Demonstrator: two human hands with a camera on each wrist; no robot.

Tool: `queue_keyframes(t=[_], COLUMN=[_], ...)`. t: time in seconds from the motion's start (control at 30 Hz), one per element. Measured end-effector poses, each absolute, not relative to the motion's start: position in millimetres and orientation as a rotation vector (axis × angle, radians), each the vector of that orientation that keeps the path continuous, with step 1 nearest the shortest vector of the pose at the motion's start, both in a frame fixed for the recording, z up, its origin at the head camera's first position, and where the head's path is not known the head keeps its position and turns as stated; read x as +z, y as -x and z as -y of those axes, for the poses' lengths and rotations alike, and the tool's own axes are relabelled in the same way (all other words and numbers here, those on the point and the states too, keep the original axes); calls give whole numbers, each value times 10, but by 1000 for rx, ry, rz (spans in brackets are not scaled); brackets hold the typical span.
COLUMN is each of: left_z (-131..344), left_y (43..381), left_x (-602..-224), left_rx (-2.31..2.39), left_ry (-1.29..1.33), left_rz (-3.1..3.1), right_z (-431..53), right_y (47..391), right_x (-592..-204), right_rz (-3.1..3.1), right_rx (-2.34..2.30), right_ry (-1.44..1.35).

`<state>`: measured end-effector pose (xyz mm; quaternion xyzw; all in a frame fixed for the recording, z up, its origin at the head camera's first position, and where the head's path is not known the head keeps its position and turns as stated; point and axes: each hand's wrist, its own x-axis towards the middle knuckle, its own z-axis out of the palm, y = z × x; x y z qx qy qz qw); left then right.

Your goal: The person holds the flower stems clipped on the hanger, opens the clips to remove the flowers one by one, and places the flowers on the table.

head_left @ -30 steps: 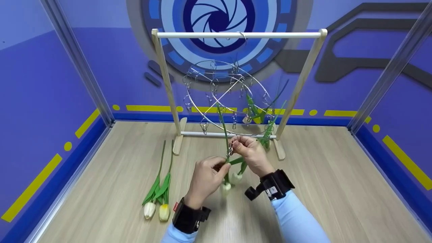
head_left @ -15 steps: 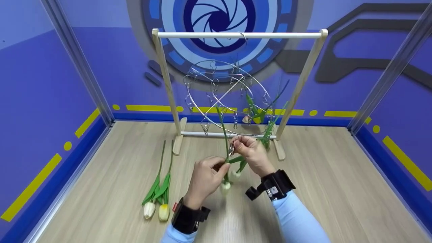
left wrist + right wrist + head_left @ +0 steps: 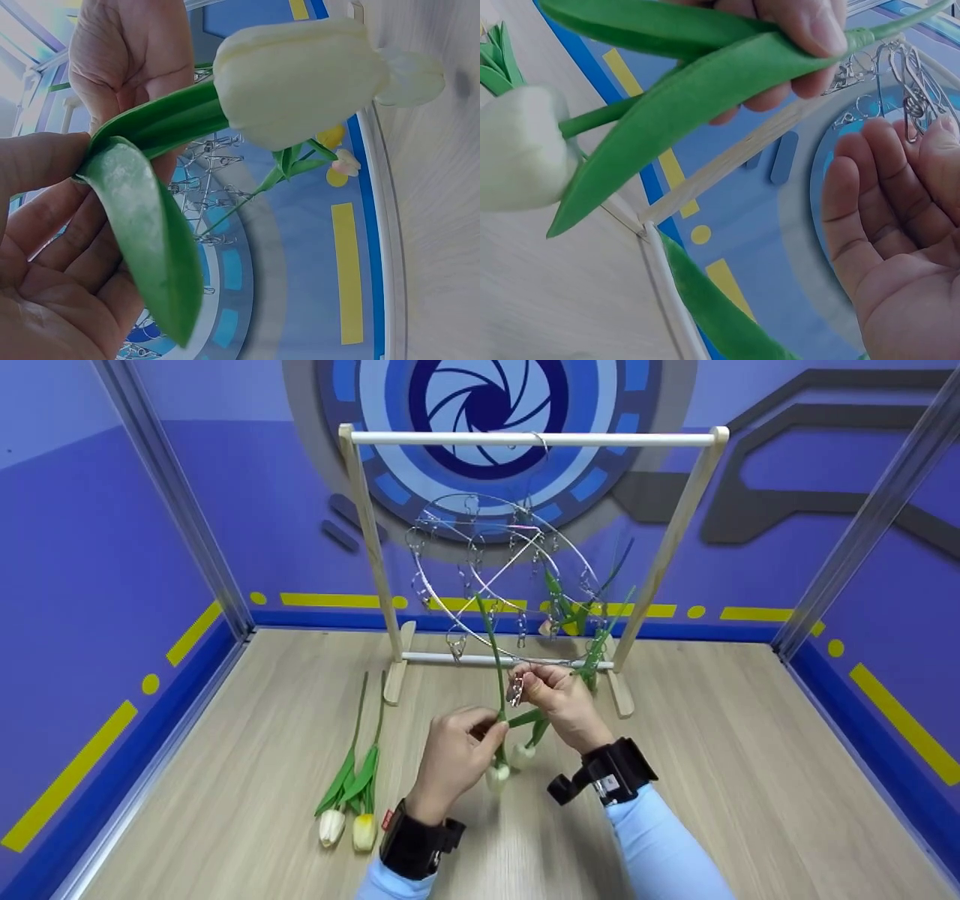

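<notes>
Grip: the left hand (image 3: 463, 750) pinches a white tulip (image 3: 292, 82) at its leaf base, bloom (image 3: 497, 775) below, stem (image 3: 497, 667) rising above. The right hand (image 3: 564, 703) pinches a metal clip (image 3: 516, 690) just beside that stem. A wire hanger (image 3: 497, 576) hangs beyond both grips; two tulips (image 3: 364, 781) lie on the table (image 3: 247, 780), left of them.

1. The white tulip with a slender green stem (image 3: 497, 777), pinched by the left hand (image 3: 463, 750), has been shifted slightly left at the lower centre of the frame.
2. The left hand has been moved slightly left with it.
3. A gap has been opened between that stem and the shiny silver metal clip (image 3: 516, 691) at the centre.
4. The second white tulip bloom (image 3: 523, 755) has been swung slightly left.
5. At centre right, the thin dark stem (image 3: 621, 560) has been swayed left.
</notes>
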<state>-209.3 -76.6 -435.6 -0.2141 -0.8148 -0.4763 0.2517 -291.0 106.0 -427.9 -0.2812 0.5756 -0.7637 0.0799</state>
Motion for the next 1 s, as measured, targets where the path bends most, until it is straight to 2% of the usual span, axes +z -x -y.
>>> queue_keyframes(t=[0.4,1.0], left_z=[793,839], left_y=[2095,2088], left_x=[-4349,-4356], left_rx=[-1292,-1188], left_ry=[569,529], left_rz=[2232,2241], right_z=[-1102,-1242], right_y=[2958,2920], right_x=[-4305,-4235], right_rz=[-1640,-1515], right_rx=[-2238,-2289], right_ry=[989,757])
